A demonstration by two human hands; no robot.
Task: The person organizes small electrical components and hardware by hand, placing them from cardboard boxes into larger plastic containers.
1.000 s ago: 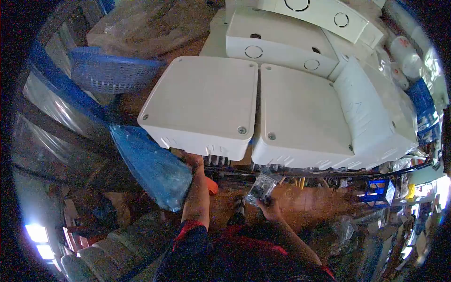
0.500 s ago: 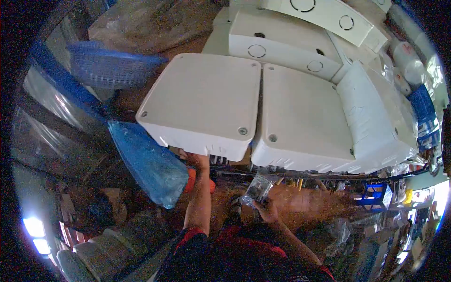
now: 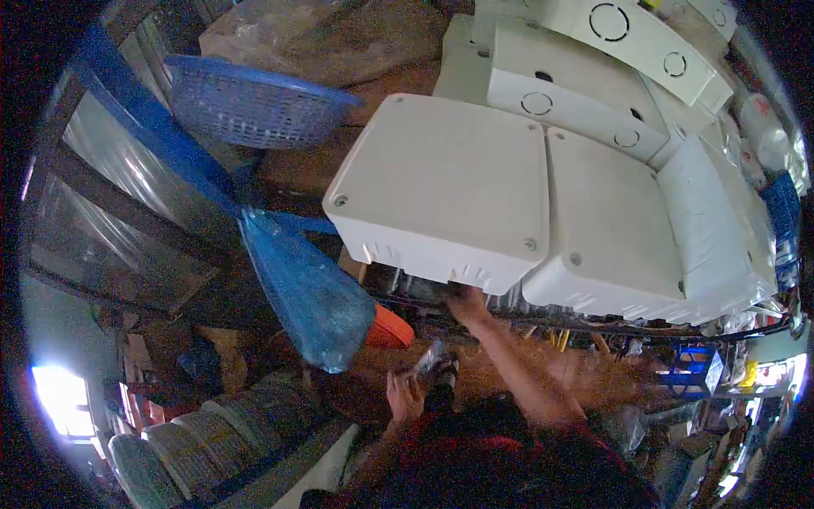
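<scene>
My left hand (image 3: 405,395), low in the middle, is closed on a small clear plastic packet (image 3: 431,356); what the packet contains is too blurred to tell. My right hand (image 3: 465,304) reaches up to the lower front edge of a white junction box (image 3: 445,182) with screws at its lid corners. Its fingers are partly hidden under that edge, so I cannot see whether they grip anything. A second white junction box (image 3: 606,216) stands right beside the first.
More white boxes (image 3: 577,89) with round knockouts are stacked behind. To the left hang a blue plastic bag (image 3: 309,293) and an orange object (image 3: 390,329), below a blue basket (image 3: 254,103). Grey rolls (image 3: 203,441) lie at lower left.
The clear packet has passed from my right hand to my left. My left hand has come down from the box edge, and my right hand has risen to it. The view has shifted left.
</scene>
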